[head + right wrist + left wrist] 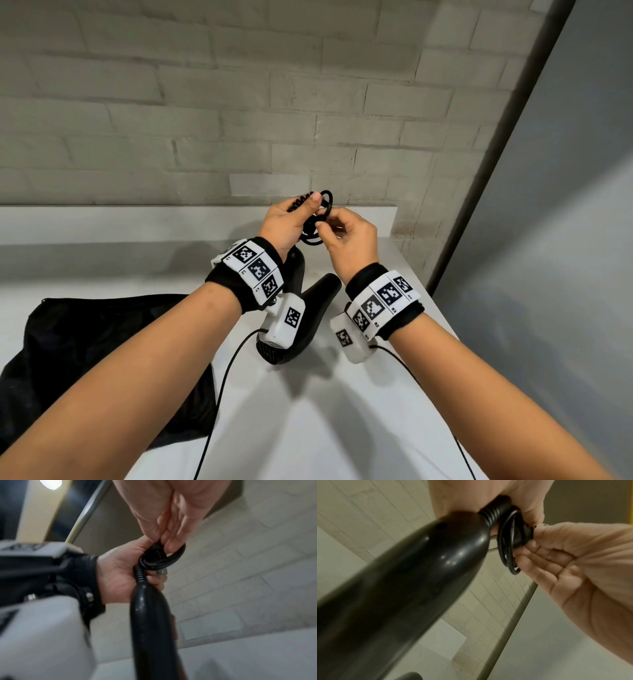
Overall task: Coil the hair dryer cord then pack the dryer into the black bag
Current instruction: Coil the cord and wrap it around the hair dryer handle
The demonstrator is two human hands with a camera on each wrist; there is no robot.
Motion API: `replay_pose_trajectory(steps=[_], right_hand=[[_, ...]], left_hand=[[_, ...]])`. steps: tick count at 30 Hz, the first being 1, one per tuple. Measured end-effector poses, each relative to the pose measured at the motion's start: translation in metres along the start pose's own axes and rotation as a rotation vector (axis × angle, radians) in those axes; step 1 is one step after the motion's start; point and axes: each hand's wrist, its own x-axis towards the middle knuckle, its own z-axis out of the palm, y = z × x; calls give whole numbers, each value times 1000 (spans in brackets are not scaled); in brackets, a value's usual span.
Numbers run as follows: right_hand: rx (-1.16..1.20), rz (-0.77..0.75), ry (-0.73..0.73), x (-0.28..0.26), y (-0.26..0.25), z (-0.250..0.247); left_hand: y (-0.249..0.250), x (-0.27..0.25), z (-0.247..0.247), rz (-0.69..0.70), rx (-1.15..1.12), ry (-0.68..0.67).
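The hair dryer (301,318) is held up off the white table (342,428), hanging nozzle-down from its handle end, where the ribbed strain relief (494,513) is clamped in the curled fingers of the left hand (287,222). The cord (323,205) is already gathered into a few tight loops just above the handle, and those loops are trapped under the left thumb. The right hand (346,236) is closed in a pinch on the near side of the coil — apparently on the plug end, though that part is too dark and blurred in the wrist views to be certain.

The coil is small and springy, so it could be lost if the pinch is eased before the free end is tucked or wrapped; the loops would then spring open and drop beside the dryer. The dryer's weight is carried by the strain relief alone, so a slackened left grip would let it slide down onto the table.

The black bag (102,359) lies flat and crumpled on the table to the left, near the left forearm. Nothing can be seen inside it, and its mouth cannot be made out — it will probably have to be opened by a freed hand before packing.
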Motion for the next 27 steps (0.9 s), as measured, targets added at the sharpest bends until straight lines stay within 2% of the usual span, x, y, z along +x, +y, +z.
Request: replay_pose_trajectory(steps=[2,6,9,11,14,17,20,22,27], right_hand=[[21,7,31,-3,1,2],[-234,-117,-35,-1,-4,1],[-363,-79,-98,4,-9,-3],[-389,-43,-78,4,-9,-4],[-260,-4,-41,-1,-10,-4],[-254,-55,-97,-6,-13,-5],[-215,-160,-7,-2,-13,-6],[-142,-164,46,4,-10,-6],[291,99,-123,11,-6,-13]], left_hand=[[-1,-2,1,3,-10,7],[-1,-6,4,15,22,-7],[-1,-8,8,27,14,-13],[0,-8,10,31,0,12],[2,-9,9,11,-19,64],[5,-10,8,-2,-43,42],[5,-11,8,5,-57,37],[6,-12,9,1,-46,39],[11,-15,6,-26,3,25]])
